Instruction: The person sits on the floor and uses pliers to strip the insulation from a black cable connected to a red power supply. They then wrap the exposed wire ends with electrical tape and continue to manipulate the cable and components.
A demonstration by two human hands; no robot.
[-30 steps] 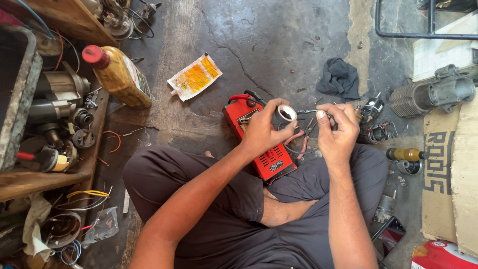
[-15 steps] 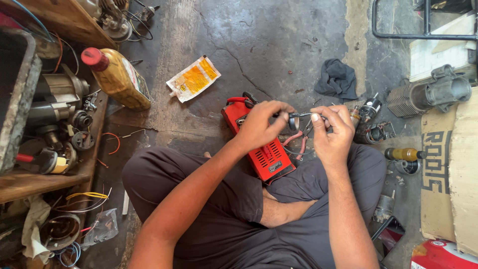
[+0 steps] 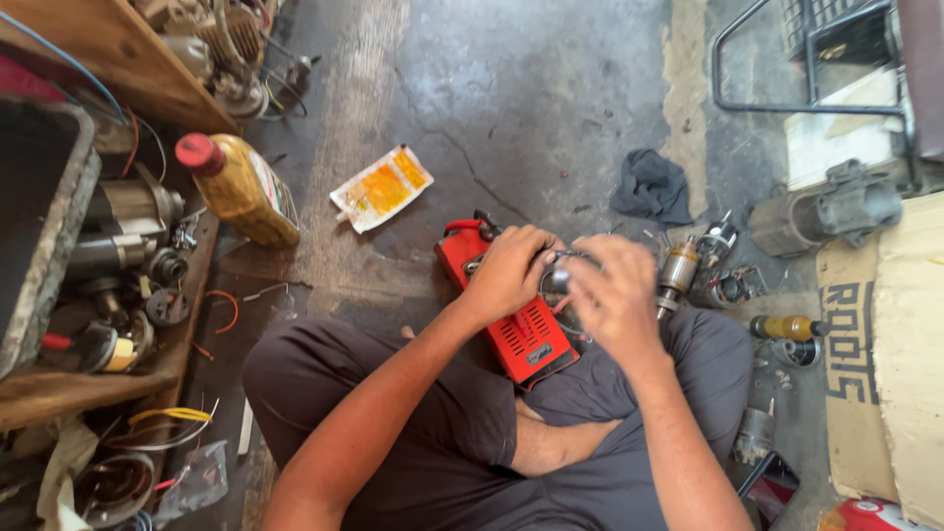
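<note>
While sitting cross-legged on a stained concrete floor (image 3: 551,108), a person works both hands close together over a small metal part (image 3: 559,279) held above a red vented power unit (image 3: 511,315) that rests against the lap. The left hand (image 3: 511,270) curls its fingers tightly around the near side of the part, which shows only as a rounded silvery piece with a thin wire loop beside it. The right hand (image 3: 612,295) is blurred; its fingers look bunched toward the same piece, though whether they pinch it or a tool cannot be told.

Judging from the spread around the knees, the job appears to be in its middle stretch. A bare motor armature (image 3: 675,271) with copper windings stands just right of the hands, with a smaller round component (image 3: 730,288) near it, a yellow-handled screwdriver (image 3: 785,326) farther right and a grey motor housing (image 3: 824,208) beyond, all lying apart rather than assembled. That suggests disassembly is done and fitting or testing of the small piece is under way, with reassembly seemingly left.

A yellow oil bottle with a red cap (image 3: 236,189), a torn yellow sachet (image 3: 382,189) and a dark rag (image 3: 651,187) lie on the floor, beside a wooden shelf (image 3: 108,379) crowded with old motors.
</note>
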